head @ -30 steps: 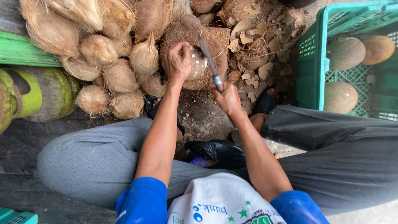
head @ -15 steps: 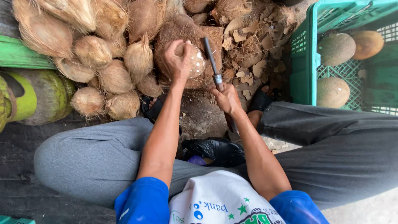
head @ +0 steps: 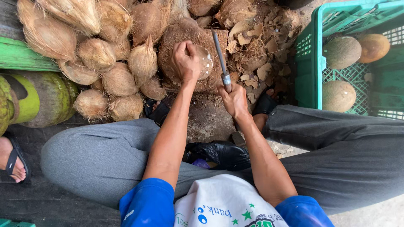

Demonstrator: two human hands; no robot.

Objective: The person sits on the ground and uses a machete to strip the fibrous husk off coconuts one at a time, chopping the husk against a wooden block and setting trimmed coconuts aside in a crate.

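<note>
Left hand (head: 185,62) atop coconut (head: 204,61) (block edge)

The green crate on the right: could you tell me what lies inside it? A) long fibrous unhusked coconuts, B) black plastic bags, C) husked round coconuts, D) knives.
C: the green crate holds smooth, round husked coconuts, while the fibrous ones are piled outside it to the left.

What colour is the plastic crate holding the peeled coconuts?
Green plastic crate, clearest in the head view.
</note>
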